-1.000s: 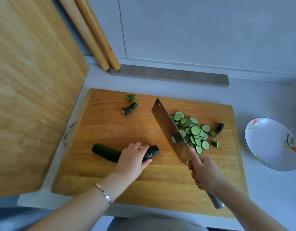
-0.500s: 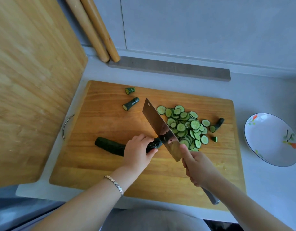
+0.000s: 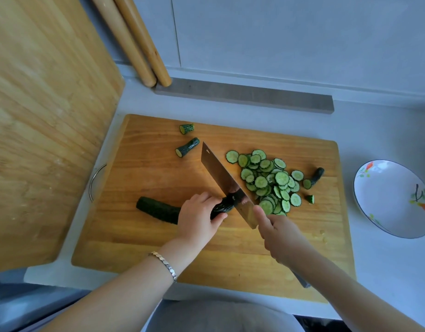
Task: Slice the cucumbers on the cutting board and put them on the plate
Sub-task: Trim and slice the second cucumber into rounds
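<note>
— Grey countertop (image 3: 386, 271) runs along a pale wall, and a wooden cutting board (image 3: 146, 243) lies flat on it. What's on the board?
— A dark, uncut cucumber (image 3: 156, 209) lies crosswise near the middle, its left end free. The left hand (image 3: 197, 221) covers its right part and grips it, fingers curled over the top and thumb on the near side.
— And the other hand?
— The right hand (image 3: 283, 236) is wrapped round the handle of a cleaver (image 3: 225, 183), forefinger laid along the blade's right face. The blade runs diagonally away from the person and stands at the cucumber's right tip, just beside the left fingertips. I cannot tell whether the edge has entered it.
— Where are the cut pieces?
— A heap of cucumber slices (image 3: 266, 180) sits right of the blade, all on the board. Two stub ends (image 3: 187, 147) lie near the far edge, left of the blade. Another stub (image 3: 314, 177) lies just right of the heap.
— The plate?
— A white flowered plate (image 3: 393, 200) rests on the counter right of the board, apart from it.
— Anything else?
— There's a silver bracelet (image 3: 166, 264) on the left wrist. A larger wooden board (image 3: 39, 116) leans at the left, and two wooden rolling pins (image 3: 144, 44) lean against the wall.
</note>
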`<action>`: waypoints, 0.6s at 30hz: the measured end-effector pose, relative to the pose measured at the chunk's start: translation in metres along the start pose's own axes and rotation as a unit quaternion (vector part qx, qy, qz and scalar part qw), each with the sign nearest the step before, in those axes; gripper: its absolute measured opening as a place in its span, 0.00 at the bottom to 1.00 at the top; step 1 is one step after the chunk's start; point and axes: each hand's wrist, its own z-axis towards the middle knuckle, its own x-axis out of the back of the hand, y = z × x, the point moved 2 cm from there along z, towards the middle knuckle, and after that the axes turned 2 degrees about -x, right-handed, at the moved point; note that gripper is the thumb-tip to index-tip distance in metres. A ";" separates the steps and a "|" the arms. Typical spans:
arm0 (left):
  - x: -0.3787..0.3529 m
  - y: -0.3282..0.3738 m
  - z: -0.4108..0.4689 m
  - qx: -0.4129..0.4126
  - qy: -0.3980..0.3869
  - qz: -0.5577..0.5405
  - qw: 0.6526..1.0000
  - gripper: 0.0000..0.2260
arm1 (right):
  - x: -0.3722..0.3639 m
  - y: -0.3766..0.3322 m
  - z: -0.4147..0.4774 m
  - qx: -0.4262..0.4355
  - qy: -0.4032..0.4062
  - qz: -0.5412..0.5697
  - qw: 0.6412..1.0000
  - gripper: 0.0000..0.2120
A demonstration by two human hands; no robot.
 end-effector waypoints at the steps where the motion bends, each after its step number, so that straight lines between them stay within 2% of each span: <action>1: 0.000 0.000 -0.001 -0.001 -0.001 -0.001 1.000 0.14 | -0.003 0.000 0.002 0.001 0.001 0.000 1.000 0.26; 5: 0.001 0.002 -0.002 -0.006 -0.003 -0.004 1.000 0.15 | -0.017 0.000 0.010 0.025 0.019 -0.004 0.999 0.25; 9: 0.005 -0.004 -0.006 -0.016 -0.010 0.011 1.000 0.17 | -0.016 0.006 0.013 -0.008 0.001 0.140 0.990 0.25; 11: 0.006 -0.005 -0.009 -0.018 -0.005 0.017 1.000 0.17 | -0.008 0.008 0.011 -0.031 -0.018 0.173 0.984 0.25; 18: -0.002 0.007 0.002 -0.018 0.012 -0.013 1.000 0.14 | 0.016 0.010 -0.007 -0.011 -0.011 0.126 0.992 0.25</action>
